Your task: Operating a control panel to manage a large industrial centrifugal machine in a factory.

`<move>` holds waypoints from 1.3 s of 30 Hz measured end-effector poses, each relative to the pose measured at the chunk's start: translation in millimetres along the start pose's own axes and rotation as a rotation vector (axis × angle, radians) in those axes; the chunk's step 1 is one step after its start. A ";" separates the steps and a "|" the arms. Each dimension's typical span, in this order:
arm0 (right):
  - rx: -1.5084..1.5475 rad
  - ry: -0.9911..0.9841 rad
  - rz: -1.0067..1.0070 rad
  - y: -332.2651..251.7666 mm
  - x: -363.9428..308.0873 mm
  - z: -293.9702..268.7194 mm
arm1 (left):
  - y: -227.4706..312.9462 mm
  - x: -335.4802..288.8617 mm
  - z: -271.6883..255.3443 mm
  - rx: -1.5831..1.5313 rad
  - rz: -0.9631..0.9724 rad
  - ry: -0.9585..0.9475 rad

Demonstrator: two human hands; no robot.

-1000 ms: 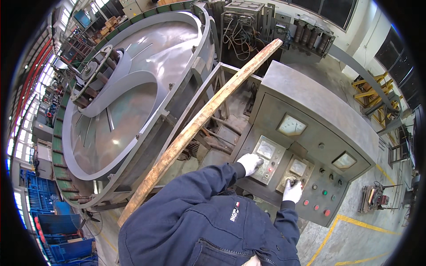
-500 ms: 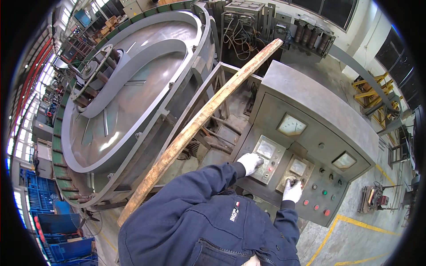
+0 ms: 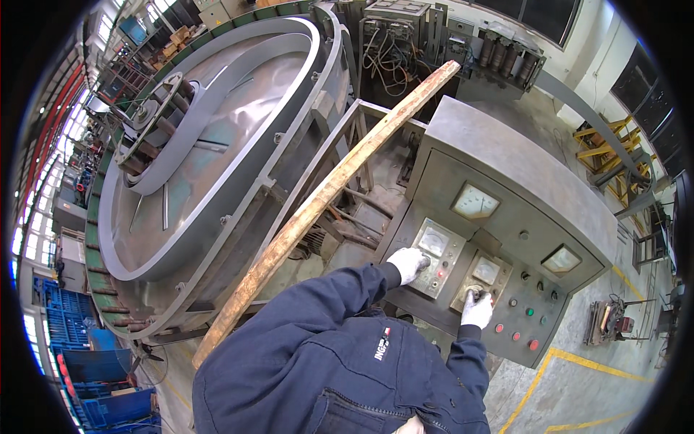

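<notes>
Both my hands wear white gloves and are at a grey metal control console point(image 3: 506, 173). My left hand point(image 3: 408, 266) is closed at the edge of the left instrument plate point(image 3: 439, 278), its fingertips on a small dark knob point(image 3: 426, 261) that they partly cover. On the right instrument plate point(image 3: 494, 268), my right hand point(image 3: 476, 311) pinches a dark round knob point(image 3: 474, 294). Each plate carries a small dial meter above the knob. A wide strip of grey metal point(image 3: 191, 137) lies on edge in curved loops inside the large oval turntable point(image 3: 210, 173) on the left.
A long wooden beam point(image 3: 325, 195) slants between me and the turntable, resting across a metal frame. Red and green push buttons point(image 3: 530, 312) line the console's lower right. Machinery with loose cables point(image 3: 390, 54) stands behind. Blue crates point(image 3: 69, 318) are at far left.
The metal strip has shifted on the turntable: its inner loop has changed shape and lies closer to the outer loop at the upper right. My hands stay on the knobs.
</notes>
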State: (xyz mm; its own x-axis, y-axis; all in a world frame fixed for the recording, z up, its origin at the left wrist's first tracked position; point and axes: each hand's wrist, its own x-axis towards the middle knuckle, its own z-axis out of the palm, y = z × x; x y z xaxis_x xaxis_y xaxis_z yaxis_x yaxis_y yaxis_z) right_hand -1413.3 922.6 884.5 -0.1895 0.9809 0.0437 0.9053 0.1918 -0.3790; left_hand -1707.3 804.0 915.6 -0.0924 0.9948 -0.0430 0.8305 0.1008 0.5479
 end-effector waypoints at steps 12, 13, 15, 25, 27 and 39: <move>-0.013 -0.031 0.031 -2.0 0.8 -2.2 | -6.1 3.3 8.0 0.002 0.018 -0.011; -0.011 -0.033 0.035 -2.2 0.6 -2.4 | -5.9 3.6 8.2 0.006 0.016 -0.019; -0.007 -0.035 0.038 -2.5 1.2 -2.1 | -7.2 4.5 9.0 0.016 0.012 -0.031; -0.022 -0.035 0.017 1.4 1.0 0.6 | -4.1 3.0 4.0 -0.007 0.020 -0.027; -0.021 -0.034 0.016 1.2 0.7 0.6 | -3.6 2.8 3.8 -0.010 0.013 -0.030; -0.011 -0.032 0.019 -0.9 1.0 -1.8 | 0.8 1.7 -1.4 -0.001 0.007 -0.033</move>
State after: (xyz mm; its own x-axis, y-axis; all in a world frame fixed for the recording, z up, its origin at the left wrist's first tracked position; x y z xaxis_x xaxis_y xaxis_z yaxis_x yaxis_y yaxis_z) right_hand -1413.6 923.6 886.6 -0.1838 0.9829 0.0069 0.9131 0.1733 -0.3690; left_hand -1707.6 805.7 917.1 -0.0680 0.9954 -0.0668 0.8303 0.0936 0.5493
